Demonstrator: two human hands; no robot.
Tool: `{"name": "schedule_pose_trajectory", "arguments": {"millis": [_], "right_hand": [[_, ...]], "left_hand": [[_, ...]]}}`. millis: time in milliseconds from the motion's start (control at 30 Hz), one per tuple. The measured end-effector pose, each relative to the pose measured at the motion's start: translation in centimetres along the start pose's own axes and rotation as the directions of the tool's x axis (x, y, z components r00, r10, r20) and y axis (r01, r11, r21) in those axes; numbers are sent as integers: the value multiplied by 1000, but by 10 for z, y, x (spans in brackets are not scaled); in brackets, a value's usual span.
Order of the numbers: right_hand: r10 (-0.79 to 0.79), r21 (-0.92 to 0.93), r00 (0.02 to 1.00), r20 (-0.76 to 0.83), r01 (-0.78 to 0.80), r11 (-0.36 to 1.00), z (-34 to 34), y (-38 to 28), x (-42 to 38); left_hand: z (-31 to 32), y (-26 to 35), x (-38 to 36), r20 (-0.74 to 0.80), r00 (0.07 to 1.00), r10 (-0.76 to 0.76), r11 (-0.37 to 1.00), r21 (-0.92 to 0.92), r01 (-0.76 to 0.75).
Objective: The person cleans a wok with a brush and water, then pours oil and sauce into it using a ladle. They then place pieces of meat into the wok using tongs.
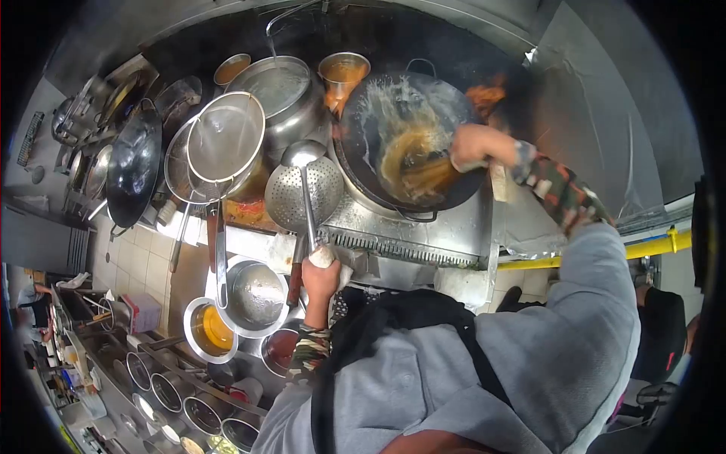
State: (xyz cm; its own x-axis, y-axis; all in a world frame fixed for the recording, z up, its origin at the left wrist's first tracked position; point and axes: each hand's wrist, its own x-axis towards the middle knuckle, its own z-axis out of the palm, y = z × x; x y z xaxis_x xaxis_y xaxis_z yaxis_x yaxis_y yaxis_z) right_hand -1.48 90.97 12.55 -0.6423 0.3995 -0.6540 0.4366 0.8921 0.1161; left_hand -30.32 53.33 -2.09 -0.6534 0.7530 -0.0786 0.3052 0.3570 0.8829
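At far right, beside flame (488, 94): wok (361, 170), wet inside, probably heavy, stiff and hot, best taken by the looped handles. To its left, ladle (304, 160), likely stiff and slick, gripped at the handle's near end in curled fingers of the left hand (321, 280), with a pale cloth (323, 257). Inside the wok, brush (427, 179), perhaps light and springy, clutched at the right end in bunched fingers of the right hand (478, 147); blurred, hard to make out at the tip.

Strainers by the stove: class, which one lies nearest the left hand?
The perforated skimmer, partly behind the ladle in the left hand. Its metal bowl is pierced with round holes, while the mesh strainers sit farther from that hand.
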Motion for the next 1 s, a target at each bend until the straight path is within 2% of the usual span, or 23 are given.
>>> {"name": "schedule_pose_trajectory", "arguments": {"millis": [33, 67, 100, 133, 167, 200, 233, 267, 333, 400, 433, 467, 533, 567, 633, 667, 700, 733, 767, 800, 867, 933, 1000], "right_hand": [[180, 97, 979, -93, -171, 980, 12, 13, 33], [338, 384, 931, -135, -265, 884, 3, 1, 38], [486, 650, 857, -172, -272, 710, -7, -12, 41], [600, 934, 791, -117, -117, 337, -31, -42, 19], [558, 906, 800, -222, -43, 421, -21, -44, 29], [597, 842, 760, -257, -127, 524, -18, -58, 34], [486, 695, 831, -272, -180, 697, -24, -67, 17], [367, 511, 895, -252, -199, 836, -31, -69, -2], [290, 458, 955, -61, -232, 858, -52, -68, -52], [466, 216, 885, -3, -455, 864, -58, -48, -47], [539, 143, 842, -31, -530, 836, -46, -23, -15], [552, 155, 833, -28, -542, 826, -41, -20, -3], [484, 452, 690, -539, -248, 857, -34, -23, 15], [268, 142, 679, -683, -236, 961, -8, -27, 56], [601, 634, 627, -495, -212, 743, 6, -88, 43], [583, 702, 684, -439, -144, 698, 8, -108, 20], [561, 767, 736, -380, -89, 636, 9, -128, -5], [484, 767, 758, -437, 34, 641, 19, -130, -22], [506, 881, 776, -375, 129, 456, 52, -116, -12], [342, 718, 777, -528, 193, 669, 69, -91, -31], [219, 432, 913, -343, -54, 900, 81, -43, -68], [496, 589, 848, -184, -309, 747, 29, -55, -154], [506, 595, 853, -127, -342, 727, 10, -47, -162]], "left_hand": [[1, -2, 1, 28, 1000, 1, 998, 63, -2], [2, -5, 2, 55, 998, 1, 992, 124, -8], [0, -10, 6, 134, 990, 51, 973, 218, -79], [-2, -10, 6, 140, 988, 64, 972, 217, -94], [-3, -9, 6, 147, 989, 15, 979, 197, -45], [-7, -7, 6, 159, 987, -37, 983, 186, 7], [-18, 10, 0, 159, 987, -1, 988, 152, -24], [-16, -1, -6, -59, 987, 148, 983, 121, -140], [-26, 35, -17, -58, 968, 244, 963, -100, -249], [-27, 84, -17, 336, 939, -69, 922, -339, 189], [-8, 85, -12, 391, 910, -140, 793, -506, 340], [16, 80, -6, 493, 846, -204, 672, -558, 487], [57, 78, 6, 631, 714, -303, 551, -496, 671], [84, 65, 14, 709, 645, -285, 463, -488, 740], [103, 106, 10, 789, 568, -235, 422, -444, 791], [115, 124, 6, 837, 502, -218, 367, -406, 837], [135, 114, 20, 946, 324, -21, 331, -299, 895], [155, 132, 20, 921, 337, -192, 300, -272, 914], [178, 114, 25, 911, 361, -202, 452, -240, 859], [200, 83, 42, 941, 317, -118, 506, -218, 835], [196, 84, 37, 920, 349, -179, 473, -231, 850], [183, 78, 30, 897, 415, -153, 441, -314, 841], [166, 100, 16, 892, 429, -145, 438, -331, 836]]}}
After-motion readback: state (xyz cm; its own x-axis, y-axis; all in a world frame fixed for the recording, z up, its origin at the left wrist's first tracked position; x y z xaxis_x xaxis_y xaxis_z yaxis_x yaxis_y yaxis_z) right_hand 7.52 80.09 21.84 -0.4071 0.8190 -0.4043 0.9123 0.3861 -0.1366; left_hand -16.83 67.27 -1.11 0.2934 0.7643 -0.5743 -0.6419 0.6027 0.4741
